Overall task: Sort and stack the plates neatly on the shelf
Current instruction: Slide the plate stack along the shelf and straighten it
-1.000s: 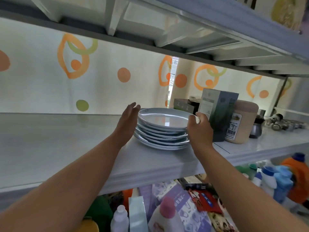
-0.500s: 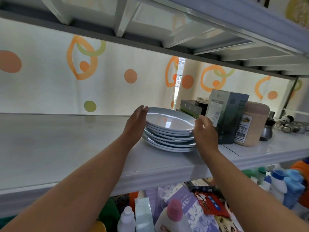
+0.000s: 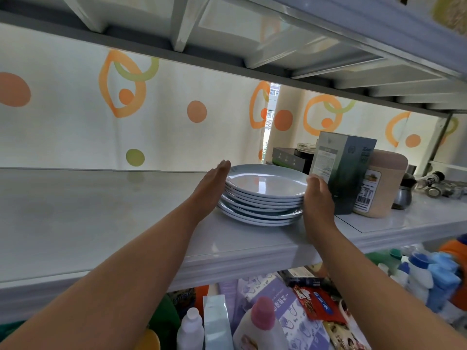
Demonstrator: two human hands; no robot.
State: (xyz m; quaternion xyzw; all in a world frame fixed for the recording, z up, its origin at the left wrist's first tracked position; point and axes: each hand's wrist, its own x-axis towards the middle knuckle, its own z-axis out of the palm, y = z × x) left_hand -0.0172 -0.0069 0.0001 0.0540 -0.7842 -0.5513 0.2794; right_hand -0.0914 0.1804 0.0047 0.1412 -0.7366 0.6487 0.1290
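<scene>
A stack of several pale blue-grey plates (image 3: pixel 265 184) sits on the white shelf (image 3: pixel 101 218), near its front edge. My left hand (image 3: pixel 212 188) lies flat against the stack's left side, fingers straight and together. On the right side, my right hand (image 3: pixel 317 198) presses against the plate rims with fingers curled toward them. The upper plates sit a little further back than the lower ones, so the stack is slightly uneven.
Right beside the plates stands a dark green box (image 3: pixel 341 170), then a tan jar with a label (image 3: pixel 379 185) and a small metal grinder (image 3: pixel 404 190). Dark boxes (image 3: pixel 290 157) stand behind. A patterned curtain backs the shelf. Bottles and packets crowd the level below.
The stack and both hands have stayed together. My right hand has slid from the top plate's rim lower along the stack's side. The view has shifted slightly.
</scene>
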